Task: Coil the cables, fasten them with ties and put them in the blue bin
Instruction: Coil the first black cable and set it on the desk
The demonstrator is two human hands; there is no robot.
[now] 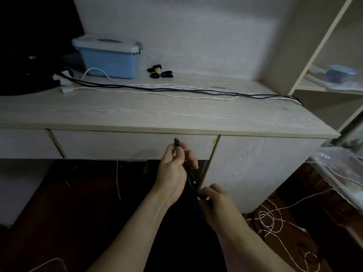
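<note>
In front of the desk drawer, my left hand [174, 169] grips a black cable [189, 172] whose end sticks up above the fingers. My right hand [214, 199] pinches the same cable lower down. On the desk [137, 112], black and white cables [176, 90] lie stretched from left to right. The blue bin [112, 61] stands at the back left with its pale lid shut. Black ties [161, 72], one with a yellow part, lie just right of the bin.
White cable [273, 218] lies tangled on the floor at the right, below the desk. A shelf unit [322, 55] with bagged items stands at the right. Something dark [25, 46] fills the desk's left end. A clear plastic box [341, 169] sits low on the right.
</note>
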